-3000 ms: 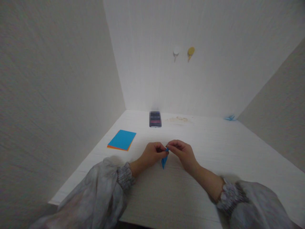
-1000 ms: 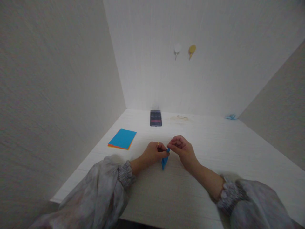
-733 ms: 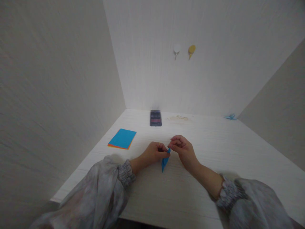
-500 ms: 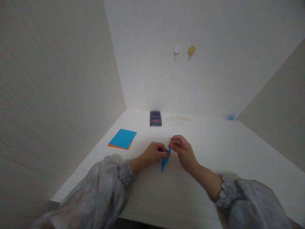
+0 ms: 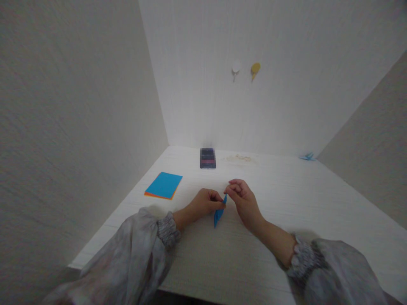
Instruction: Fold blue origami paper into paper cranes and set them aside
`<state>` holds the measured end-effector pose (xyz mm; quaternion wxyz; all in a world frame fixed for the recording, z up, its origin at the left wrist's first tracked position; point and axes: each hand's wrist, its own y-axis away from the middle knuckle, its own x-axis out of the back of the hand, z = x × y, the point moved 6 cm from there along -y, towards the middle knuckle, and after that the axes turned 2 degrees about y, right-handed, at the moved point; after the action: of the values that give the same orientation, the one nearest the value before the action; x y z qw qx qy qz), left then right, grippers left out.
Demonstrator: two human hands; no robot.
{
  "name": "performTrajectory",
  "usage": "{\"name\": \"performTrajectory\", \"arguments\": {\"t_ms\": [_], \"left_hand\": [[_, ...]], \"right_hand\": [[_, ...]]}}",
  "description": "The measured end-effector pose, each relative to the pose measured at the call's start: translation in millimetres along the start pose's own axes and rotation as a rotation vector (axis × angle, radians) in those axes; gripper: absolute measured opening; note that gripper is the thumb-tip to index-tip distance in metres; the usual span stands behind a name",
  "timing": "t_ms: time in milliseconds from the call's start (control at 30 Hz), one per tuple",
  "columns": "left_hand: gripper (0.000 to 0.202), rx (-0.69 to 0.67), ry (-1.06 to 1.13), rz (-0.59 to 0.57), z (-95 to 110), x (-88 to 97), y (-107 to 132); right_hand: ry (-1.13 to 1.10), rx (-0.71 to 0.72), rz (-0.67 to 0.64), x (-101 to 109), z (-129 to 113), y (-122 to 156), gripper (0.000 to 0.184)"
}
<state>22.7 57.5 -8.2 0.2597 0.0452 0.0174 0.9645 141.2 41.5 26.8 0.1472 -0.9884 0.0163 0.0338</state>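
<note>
A small piece of folded blue paper (image 5: pixel 219 217) is held upright and narrow above the white table. My left hand (image 5: pixel 206 204) pinches it near its upper middle, thumb on the near side. At the paper's upper tip, the thumb and forefinger of my right hand (image 5: pixel 244 202) are closed in a pinch; the other fingers curl loosely. The lower point of the paper hangs below my left thumb. Part of the paper is hidden behind my left fingers.
To the left lies a stack of square paper (image 5: pixel 163 185), blue on top with orange beneath. A phone (image 5: pixel 207 158) rests against the back wall. A folded light-blue paper figure (image 5: pixel 307 156) sits in the far right corner. Two hooks, white (image 5: pixel 235 67) and yellow (image 5: pixel 255 68), are on the wall.
The folded paper and my left hand have shifted very slightly left. My right fingertips have moved a little up and left at the paper's tip.
</note>
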Motion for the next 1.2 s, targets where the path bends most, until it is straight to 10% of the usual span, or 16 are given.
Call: {"name": "performTrajectory", "arguments": {"t_ms": [167,500,1200], "left_hand": [[0.015,0.024,-0.011,-0.01,-6.0,0.1,0.1],[0.015,-0.017,-0.013,0.03,0.2,1.2,1.1],[0.014,0.008,-0.01,-0.03,-2.5,-4.8,-0.3]], "right_hand": [[-0.048,0.048,0.122,18.2,2.3,-10.0,0.02],[0.039,-0.271,-0.233,-9.1,20.2,5.7,0.013],[0.017,-0.296,-0.159,-5.1,22.2,2.0,0.028]]}}
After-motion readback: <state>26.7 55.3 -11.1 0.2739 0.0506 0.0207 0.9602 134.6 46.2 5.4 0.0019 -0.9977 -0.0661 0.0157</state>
